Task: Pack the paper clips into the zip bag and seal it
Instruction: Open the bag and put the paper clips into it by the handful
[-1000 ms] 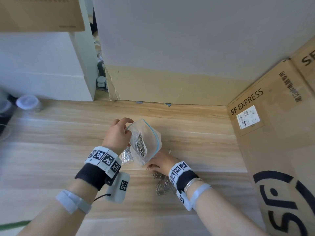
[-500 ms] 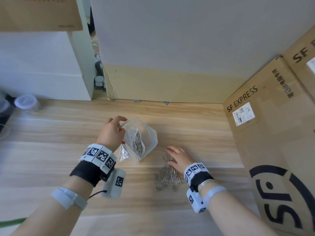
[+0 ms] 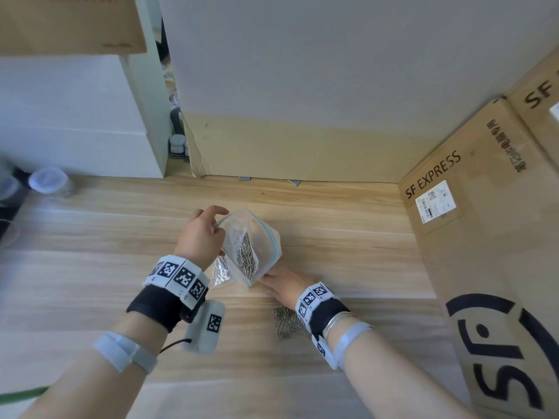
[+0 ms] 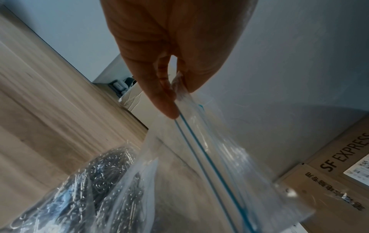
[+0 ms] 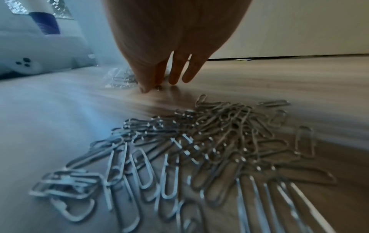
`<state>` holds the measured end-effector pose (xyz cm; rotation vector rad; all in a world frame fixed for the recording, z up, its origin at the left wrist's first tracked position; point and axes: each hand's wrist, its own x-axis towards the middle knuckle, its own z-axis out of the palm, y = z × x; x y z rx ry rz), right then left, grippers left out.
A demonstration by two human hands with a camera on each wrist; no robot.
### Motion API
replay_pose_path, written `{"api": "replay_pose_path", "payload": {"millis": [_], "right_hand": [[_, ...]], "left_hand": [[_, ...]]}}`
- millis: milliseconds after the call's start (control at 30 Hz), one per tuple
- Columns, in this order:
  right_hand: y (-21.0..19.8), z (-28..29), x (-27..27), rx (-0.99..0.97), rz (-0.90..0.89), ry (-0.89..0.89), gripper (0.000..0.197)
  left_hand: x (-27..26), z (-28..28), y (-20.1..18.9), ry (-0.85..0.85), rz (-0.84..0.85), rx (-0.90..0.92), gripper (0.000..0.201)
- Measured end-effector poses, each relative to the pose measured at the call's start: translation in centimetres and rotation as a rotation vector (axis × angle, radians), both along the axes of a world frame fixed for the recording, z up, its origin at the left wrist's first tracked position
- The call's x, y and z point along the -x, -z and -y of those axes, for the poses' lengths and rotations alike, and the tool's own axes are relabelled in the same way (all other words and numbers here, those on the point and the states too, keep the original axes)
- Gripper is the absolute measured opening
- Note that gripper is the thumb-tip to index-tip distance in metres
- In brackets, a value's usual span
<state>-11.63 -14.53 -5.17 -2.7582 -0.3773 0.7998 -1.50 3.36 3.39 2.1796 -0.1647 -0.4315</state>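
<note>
Left hand (image 3: 198, 237) pinching crinkly clear zip bag (image 3: 257, 237); right hand (image 3: 282, 287) flat, beside wiry steel paper clips (image 5: 199, 149).

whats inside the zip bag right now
A bunch of silver paper clips lies inside the zip bag, which the left hand pinches at its top. The count cannot be told.

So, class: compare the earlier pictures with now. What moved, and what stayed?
The right hand left the loose paper clips and moved back toward the bag's bottom corner, fingertips on the table. The left hand still pinches the zip bag top, its mouth unsealed.
</note>
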Motion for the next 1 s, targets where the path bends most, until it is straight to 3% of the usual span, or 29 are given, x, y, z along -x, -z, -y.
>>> {"api": "replay_pose_path", "payload": {"millis": [167,267,433,500,600,800,1000], "right_hand": [[0.5,2.1,2.1,-0.031,0.059,0.026,0.042],[-0.9,4.2,4.1,0.070,-0.015,0.049,0.045],[-1.1,6.0,6.1,0.189,-0.164,0.363,0.108],[-0.2,5.6,6.4,0.211,-0.204,0.362,0.116],[0.4,4.4,6.4,0.152,-0.156,0.322,0.104],[0.4,3.9,6.3,-0.132,-0.044,0.436,0.043],[0.3,3.9,5.4,-0.189,0.031,0.456,0.025]], "left_hand": [[0.0,-0.2,0.1,-0.006,-0.009,0.021,0.038],[0.2,-0.1,0.0,-0.005,-0.010,0.038,0.038],[0.4,0.5,-0.2,0.004,-0.004,0.042,0.037],[0.5,0.6,-0.2,0.003,-0.009,0.044,0.037],[0.5,0.6,-0.2,0.005,-0.014,0.038,0.037],[0.5,0.6,-0.1,0.007,-0.018,0.034,0.037],[0.5,0.5,0.0,0.002,-0.019,0.037,0.037]]}}
